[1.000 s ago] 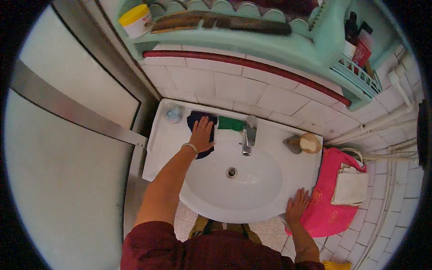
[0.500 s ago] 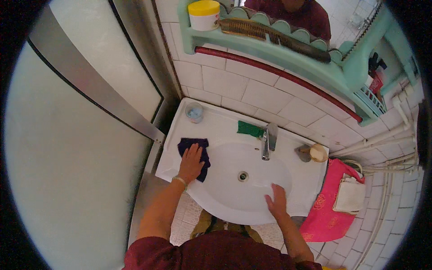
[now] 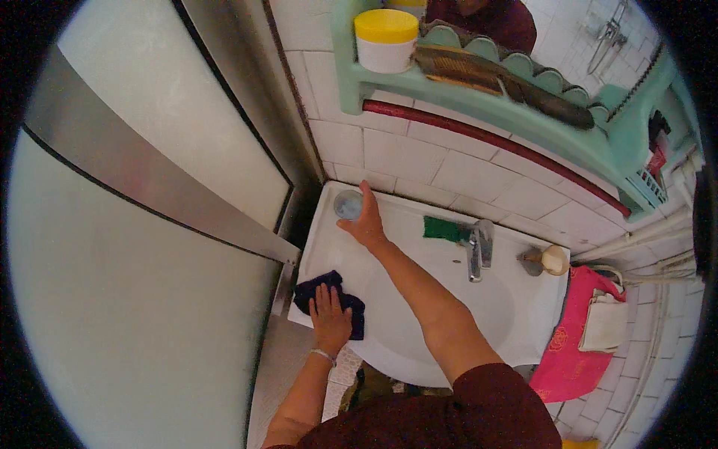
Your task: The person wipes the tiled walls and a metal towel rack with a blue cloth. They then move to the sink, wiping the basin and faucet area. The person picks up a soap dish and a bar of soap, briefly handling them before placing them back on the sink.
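Note:
A dark navy cloth (image 3: 354, 305) lies crumpled on the left front rim of the white washbasin (image 3: 419, 352). My left hand (image 3: 330, 318) presses on it, fingers stretched out flat. Across the basin, my right arm reaches to the far left corner. There my right hand (image 3: 365, 222) is spread beside a clear glass (image 3: 347, 204), thumb and fingers apart on its near right side; whether they touch it is hard to tell. A green scouring pad (image 3: 443, 228) lies at the back rim against the chrome faucet (image 3: 477, 251).
A mint-green shelf (image 3: 479, 97) with a yellow-lidded jar (image 3: 386, 41), combs and a red bar (image 3: 493, 138) juts out above. A frosted door (image 3: 142, 299) stands at the left. Small items (image 3: 553, 260) sit on the right rim, beside a pink cloth (image 3: 572, 344).
My right hand has swung from the basin's right front across to the glass at the far left. My left hand and the cloth have shifted toward the front left of the rim.

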The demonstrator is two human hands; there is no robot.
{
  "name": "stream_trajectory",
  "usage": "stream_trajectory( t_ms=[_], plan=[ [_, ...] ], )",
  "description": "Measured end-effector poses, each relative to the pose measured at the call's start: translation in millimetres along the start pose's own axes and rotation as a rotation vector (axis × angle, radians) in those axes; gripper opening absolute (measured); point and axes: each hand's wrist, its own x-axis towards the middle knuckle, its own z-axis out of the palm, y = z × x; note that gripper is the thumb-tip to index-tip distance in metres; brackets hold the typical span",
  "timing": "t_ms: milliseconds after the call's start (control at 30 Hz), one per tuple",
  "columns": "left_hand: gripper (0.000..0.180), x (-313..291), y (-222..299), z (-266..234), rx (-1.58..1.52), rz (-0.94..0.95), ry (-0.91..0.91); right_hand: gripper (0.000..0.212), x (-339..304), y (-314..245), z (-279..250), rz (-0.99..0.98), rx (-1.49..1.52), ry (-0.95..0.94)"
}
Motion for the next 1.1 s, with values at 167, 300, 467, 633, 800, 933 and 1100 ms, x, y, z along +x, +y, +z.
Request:
stream_trajectory(
  t_ms=[167,300,467,633,800,933,1100],
  plan=[
    [0.067,0.2,0.2,-1.1,-0.019,-0.036,-0.072,0.099,4.7,3.3,6.9,0.026,0.030,-0.032],
    [0.067,5.6,2.5,-8.6,-0.008,-0.036,-0.080,0.090,-9.9,-19.0,-14.5,-0.039,-0.026,-0.049],
    [0.067,0.5,2.1,-2.6,0.037,-0.011,-0.045,0.091,-42.0,-85.9,-80.2,-0.286,-0.118,-0.004],
    [0.069,-1.3,-0.1,7.7,0.041,-0.028,-0.070,0.095,-80.4,-167.4,-163.9,-0.318,-0.080,0.103],
    [0.072,0.9,-4.5,10.3,0.027,-0.013,-0.127,0.094,-130.0,-201.6,-225.8,-0.283,0.149,0.127],
    [0.072,2.0,-8.6,12.6,0.020,-0.005,-0.142,0.069,-166.6,-223.4,-281.3,-0.459,-0.060,0.212],
    [0.074,7.7,-15.4,21.7,0.077,-0.053,-0.249,0.050,-212.5,-229.9,-334.7,-0.552,-0.285,0.322]
  ],
)
